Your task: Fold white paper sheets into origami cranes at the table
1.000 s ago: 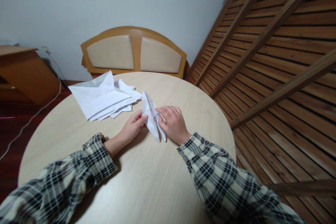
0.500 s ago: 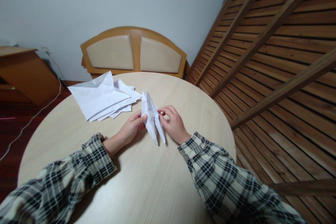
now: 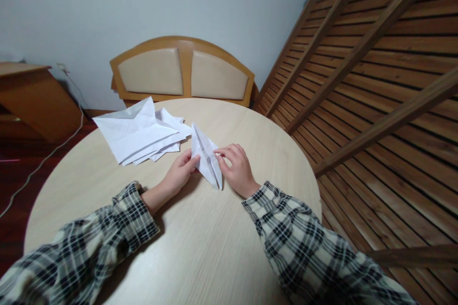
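I hold a folded paper [image 3: 206, 157] between both hands near the middle of the round desk [image 3: 200, 248]. It is a long, narrow kite shape, lying low on the desk. Its long axis runs from a sharp tip pointing away from me and a little left to a near tip pointing back toward me. My left hand [image 3: 179, 176] has a narrow grip pinching its left edge. My right hand [image 3: 238, 169] pinches the right edge with curled fingertips. A pile of plain white sheets [image 3: 139, 136] lies just beyond, to the left.
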`<action>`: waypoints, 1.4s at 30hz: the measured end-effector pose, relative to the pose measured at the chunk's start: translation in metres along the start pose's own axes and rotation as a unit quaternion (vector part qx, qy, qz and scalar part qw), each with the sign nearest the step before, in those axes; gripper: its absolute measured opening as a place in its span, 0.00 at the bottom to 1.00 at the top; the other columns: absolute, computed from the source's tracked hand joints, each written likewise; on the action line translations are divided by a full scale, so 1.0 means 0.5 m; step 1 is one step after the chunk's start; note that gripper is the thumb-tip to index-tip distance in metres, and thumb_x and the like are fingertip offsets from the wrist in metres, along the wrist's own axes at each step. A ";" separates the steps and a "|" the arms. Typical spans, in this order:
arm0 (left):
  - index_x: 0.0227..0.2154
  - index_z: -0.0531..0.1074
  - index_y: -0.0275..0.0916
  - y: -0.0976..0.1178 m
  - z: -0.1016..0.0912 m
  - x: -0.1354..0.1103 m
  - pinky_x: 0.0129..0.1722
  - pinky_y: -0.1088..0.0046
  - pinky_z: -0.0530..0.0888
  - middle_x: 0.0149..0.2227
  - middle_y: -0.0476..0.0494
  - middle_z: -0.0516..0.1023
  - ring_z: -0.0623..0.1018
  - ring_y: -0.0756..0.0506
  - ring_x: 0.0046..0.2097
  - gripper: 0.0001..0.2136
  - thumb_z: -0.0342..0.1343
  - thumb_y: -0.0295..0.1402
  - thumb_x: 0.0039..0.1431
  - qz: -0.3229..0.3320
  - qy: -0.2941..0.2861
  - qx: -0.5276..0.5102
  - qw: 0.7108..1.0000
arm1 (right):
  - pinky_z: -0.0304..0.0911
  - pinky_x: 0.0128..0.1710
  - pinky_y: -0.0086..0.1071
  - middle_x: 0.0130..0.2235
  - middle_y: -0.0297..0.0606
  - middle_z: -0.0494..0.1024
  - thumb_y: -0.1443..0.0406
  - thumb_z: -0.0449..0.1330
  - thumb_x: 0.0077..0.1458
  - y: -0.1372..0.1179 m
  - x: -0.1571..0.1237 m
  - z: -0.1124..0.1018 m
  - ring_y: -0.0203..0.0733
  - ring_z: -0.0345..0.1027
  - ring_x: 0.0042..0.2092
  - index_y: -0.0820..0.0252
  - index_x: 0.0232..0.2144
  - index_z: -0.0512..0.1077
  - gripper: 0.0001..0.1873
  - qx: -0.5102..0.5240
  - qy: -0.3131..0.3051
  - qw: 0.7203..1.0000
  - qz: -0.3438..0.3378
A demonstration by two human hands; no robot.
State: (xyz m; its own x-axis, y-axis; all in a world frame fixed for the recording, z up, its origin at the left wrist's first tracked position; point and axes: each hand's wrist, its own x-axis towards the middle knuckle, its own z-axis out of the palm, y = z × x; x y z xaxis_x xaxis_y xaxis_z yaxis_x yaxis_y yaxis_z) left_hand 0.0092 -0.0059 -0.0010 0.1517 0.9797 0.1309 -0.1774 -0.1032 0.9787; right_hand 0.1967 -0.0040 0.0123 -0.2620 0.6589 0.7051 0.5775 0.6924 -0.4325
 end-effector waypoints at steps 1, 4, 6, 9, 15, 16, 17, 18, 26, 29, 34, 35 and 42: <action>0.35 0.72 0.36 -0.001 -0.001 0.000 0.27 0.75 0.64 0.29 0.50 0.70 0.66 0.50 0.28 0.11 0.62 0.38 0.54 0.008 -0.006 0.019 1.000 | 0.65 0.47 0.44 0.38 0.39 0.76 0.66 0.56 0.64 -0.001 -0.001 0.001 0.46 0.68 0.44 0.55 0.42 0.74 0.08 -0.004 -0.017 1.000 -0.001; 0.35 0.71 0.36 -0.001 -0.004 0.001 0.27 0.74 0.64 0.28 0.50 0.69 0.66 0.50 0.28 0.12 0.61 0.40 0.55 0.021 -0.019 0.068 0.997 | 0.64 0.48 0.43 0.40 0.39 0.76 0.62 0.58 0.64 -0.003 -0.003 0.007 0.45 0.68 0.45 0.55 0.44 0.73 0.08 0.006 -0.046 0.999 0.009; 0.35 0.71 0.36 -0.001 -0.006 0.001 0.28 0.73 0.65 0.29 0.49 0.69 0.67 0.49 0.28 0.12 0.59 0.41 0.56 0.033 -0.021 0.093 0.995 | 0.64 0.47 0.43 0.40 0.38 0.77 0.61 0.60 0.63 -0.005 -0.003 0.008 0.45 0.69 0.45 0.54 0.42 0.73 0.06 0.022 -0.047 0.998 0.021; 0.35 0.71 0.36 0.000 -0.005 0.001 0.31 0.71 0.67 0.30 0.48 0.71 0.69 0.48 0.31 0.12 0.58 0.41 0.58 0.064 -0.020 0.131 0.989 | 0.64 0.46 0.42 0.37 0.36 0.76 0.61 0.62 0.61 -0.012 0.000 0.007 0.44 0.69 0.43 0.54 0.38 0.71 0.05 0.046 -0.044 0.997 0.043; 0.36 0.72 0.36 0.001 -0.003 -0.006 0.37 0.69 0.69 0.33 0.45 0.76 0.71 0.46 0.35 0.10 0.54 0.38 0.61 0.122 -0.010 0.231 0.965 | 0.65 0.43 0.40 0.35 0.35 0.74 0.59 0.66 0.56 -0.021 -0.001 0.009 0.43 0.69 0.40 0.54 0.34 0.69 0.10 0.084 -0.045 0.992 0.087; 0.36 0.72 0.36 0.002 -0.003 -0.007 0.37 0.69 0.68 0.33 0.45 0.76 0.71 0.46 0.34 0.09 0.54 0.38 0.61 0.124 -0.009 0.244 0.962 | 0.65 0.43 0.40 0.36 0.35 0.74 0.59 0.66 0.56 -0.020 -0.001 0.010 0.43 0.69 0.40 0.55 0.34 0.69 0.10 0.090 -0.045 0.991 0.093; 0.36 0.72 0.36 0.002 -0.003 -0.008 0.36 0.69 0.68 0.33 0.45 0.76 0.71 0.46 0.34 0.09 0.54 0.38 0.61 0.126 -0.009 0.254 0.959 | 0.65 0.43 0.40 0.36 0.35 0.75 0.59 0.66 0.56 -0.019 -0.002 0.012 0.42 0.69 0.40 0.55 0.35 0.69 0.10 0.096 -0.046 0.989 0.100; 0.36 0.72 0.36 0.002 -0.003 -0.009 0.36 0.69 0.68 0.33 0.45 0.76 0.71 0.46 0.33 0.09 0.53 0.37 0.62 0.128 -0.010 0.260 0.957 | 0.65 0.43 0.40 0.36 0.35 0.75 0.58 0.66 0.56 -0.017 -0.002 0.013 0.42 0.69 0.39 0.55 0.35 0.70 0.11 0.101 -0.046 0.988 0.106; 0.39 0.73 0.36 0.005 -0.005 -0.009 0.38 0.68 0.69 0.36 0.43 0.78 0.73 0.45 0.36 0.09 0.57 0.37 0.59 0.132 -0.016 0.259 0.957 | 0.65 0.42 0.38 0.36 0.34 0.73 0.57 0.67 0.55 -0.010 -0.005 0.022 0.40 0.68 0.39 0.56 0.32 0.69 0.13 0.155 -0.052 0.980 0.114; 0.40 0.73 0.37 0.003 -0.006 -0.010 0.37 0.68 0.68 0.36 0.43 0.78 0.73 0.45 0.35 0.10 0.58 0.37 0.59 0.127 -0.016 0.261 0.957 | 0.65 0.42 0.38 0.35 0.34 0.72 0.57 0.68 0.54 -0.010 -0.005 0.022 0.41 0.68 0.40 0.55 0.31 0.68 0.13 0.151 -0.047 0.981 0.111; 0.39 0.73 0.37 0.000 -0.007 -0.010 0.36 0.69 0.67 0.35 0.43 0.78 0.72 0.45 0.34 0.10 0.58 0.37 0.59 0.126 -0.011 0.251 0.960 | 0.65 0.44 0.41 0.35 0.36 0.71 0.57 0.68 0.54 -0.013 -0.004 0.015 0.44 0.67 0.42 0.55 0.28 0.66 0.14 0.110 -0.028 0.988 0.105; 0.38 0.73 0.37 0.001 -0.006 -0.010 0.36 0.69 0.67 0.35 0.44 0.77 0.72 0.45 0.34 0.10 0.59 0.37 0.59 0.126 -0.008 0.248 0.961 | 0.65 0.46 0.42 0.35 0.36 0.72 0.58 0.67 0.54 -0.013 -0.004 0.014 0.45 0.67 0.42 0.55 0.27 0.66 0.14 0.106 -0.026 0.989 0.100; 0.35 0.73 0.37 0.006 -0.003 -0.009 0.33 0.70 0.68 0.32 0.46 0.75 0.71 0.46 0.33 0.10 0.59 0.39 0.60 0.116 0.015 0.238 0.964 | 0.65 0.51 0.44 0.38 0.36 0.76 0.65 0.62 0.58 -0.006 -0.002 0.007 0.43 0.70 0.45 0.54 0.33 0.69 0.04 0.165 0.002 0.981 0.101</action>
State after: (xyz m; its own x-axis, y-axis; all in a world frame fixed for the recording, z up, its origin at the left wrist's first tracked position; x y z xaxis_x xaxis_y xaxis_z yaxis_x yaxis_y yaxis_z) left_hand 0.0068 -0.0102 0.0011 0.1331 0.9243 0.3577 0.2641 -0.3810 0.8861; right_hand 0.1925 -0.0060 0.0110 -0.1638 0.7922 0.5879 0.3356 0.6051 -0.7219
